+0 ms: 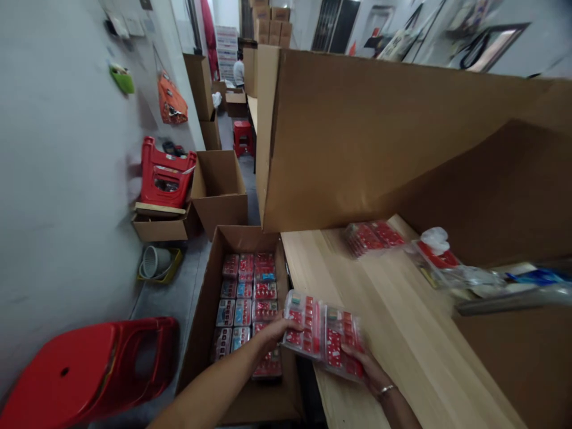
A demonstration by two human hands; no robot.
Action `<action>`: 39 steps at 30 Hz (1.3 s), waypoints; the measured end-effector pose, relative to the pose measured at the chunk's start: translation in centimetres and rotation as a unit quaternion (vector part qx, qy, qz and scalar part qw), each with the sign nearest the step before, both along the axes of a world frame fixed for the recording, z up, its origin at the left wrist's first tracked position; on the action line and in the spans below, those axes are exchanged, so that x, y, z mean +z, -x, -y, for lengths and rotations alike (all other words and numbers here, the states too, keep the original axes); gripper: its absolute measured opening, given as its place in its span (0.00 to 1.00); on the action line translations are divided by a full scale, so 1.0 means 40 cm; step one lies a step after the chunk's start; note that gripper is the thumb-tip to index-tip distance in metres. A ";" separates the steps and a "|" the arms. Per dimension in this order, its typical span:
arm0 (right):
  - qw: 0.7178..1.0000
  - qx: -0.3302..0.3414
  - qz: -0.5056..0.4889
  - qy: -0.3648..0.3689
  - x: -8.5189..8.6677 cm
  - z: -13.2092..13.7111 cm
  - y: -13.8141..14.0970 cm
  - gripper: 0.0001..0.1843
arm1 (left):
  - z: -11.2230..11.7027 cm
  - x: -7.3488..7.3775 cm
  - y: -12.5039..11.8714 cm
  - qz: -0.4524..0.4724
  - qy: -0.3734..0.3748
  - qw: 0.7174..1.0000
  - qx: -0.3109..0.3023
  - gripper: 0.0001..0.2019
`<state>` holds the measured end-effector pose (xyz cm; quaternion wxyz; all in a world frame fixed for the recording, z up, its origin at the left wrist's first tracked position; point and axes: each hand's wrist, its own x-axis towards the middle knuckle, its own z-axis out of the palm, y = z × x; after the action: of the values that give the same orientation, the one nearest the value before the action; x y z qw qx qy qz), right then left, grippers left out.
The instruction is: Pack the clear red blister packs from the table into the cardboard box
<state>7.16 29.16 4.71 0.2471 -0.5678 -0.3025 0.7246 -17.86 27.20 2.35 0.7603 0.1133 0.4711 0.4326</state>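
Both my hands hold a stack of clear plastic packs with red contents [324, 333] over the near left edge of a wooden table [402, 333]. My left hand [274, 329] grips the stack's left end, fingers curled round it. My right hand [369, 369], a bracelet on its wrist, grips the right end from below. Just left of the table, on the floor, stands an open cardboard box [201, 322] filled with several rows of similar red packs [250, 292].
More red packs [373, 236] and bagged items [440, 256] lie farther back on the table, in front of a tall cardboard wall [357, 137]. Red stools [89, 369], empty open boxes [218, 187] and a basket [154, 262] line the aisle floor. A person [239, 71] sits far down the aisle.
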 end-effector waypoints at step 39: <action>0.992 0.081 -0.022 0.093 -0.795 0.041 0.590 0.34 | 0.262 -0.661 0.506 0.044 0.184 0.968 0.166 0.26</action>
<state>-16.46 27.52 -27.08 0.1404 -0.5459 -0.2727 0.7797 -38.09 16.73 -24.11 0.7059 -0.1279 0.5207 0.4628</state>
